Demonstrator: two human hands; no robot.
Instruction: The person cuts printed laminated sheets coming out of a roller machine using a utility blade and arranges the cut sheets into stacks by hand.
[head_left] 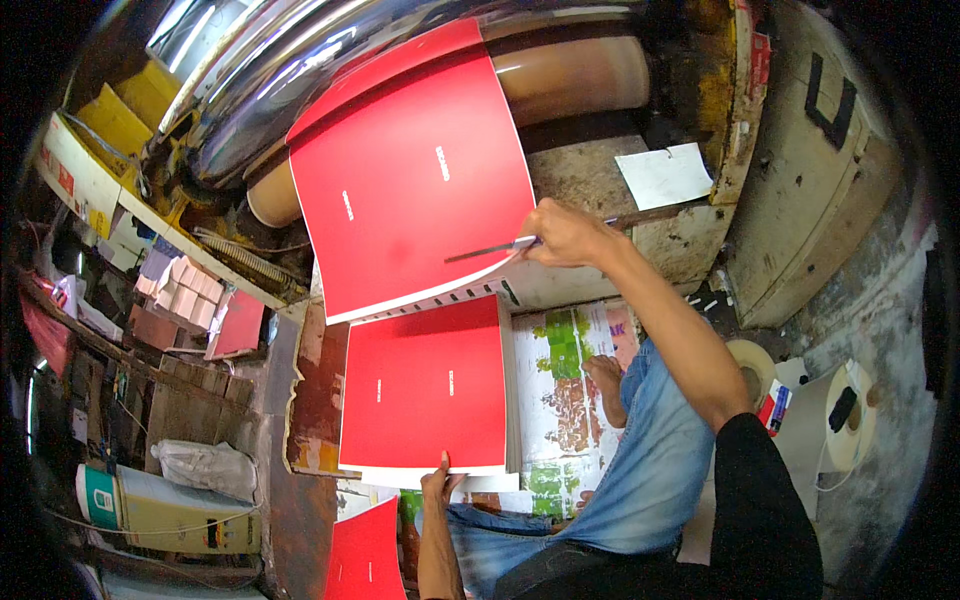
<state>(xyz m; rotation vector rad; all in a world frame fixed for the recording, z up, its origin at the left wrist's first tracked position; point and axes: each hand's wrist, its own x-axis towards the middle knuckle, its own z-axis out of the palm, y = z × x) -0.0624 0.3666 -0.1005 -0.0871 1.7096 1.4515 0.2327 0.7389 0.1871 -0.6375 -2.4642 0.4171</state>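
Note:
A large red printed sheet (410,190) with a white edge hangs down from the machine's roller. At its lower right corner is my right hand (572,236), closed around a thin knife-like tool (482,251). The tool's long dark blade lies over the red surface, and the fingers are at the sheet's edge. Below the hanging sheet lies a thick stack of red printed sheets (420,400). My left hand (438,484) pinches the near white edge of the stack, thumb on top. How many sheets it grips cannot be seen.
A shiny metal cylinder (270,90) and a brown roller (575,80) run across the back. White paper (664,176) lies on the ledge. Another red sheet (364,552) is at lower left. Tape rolls (850,415) stand right; a metal cabinet (815,170) is beyond.

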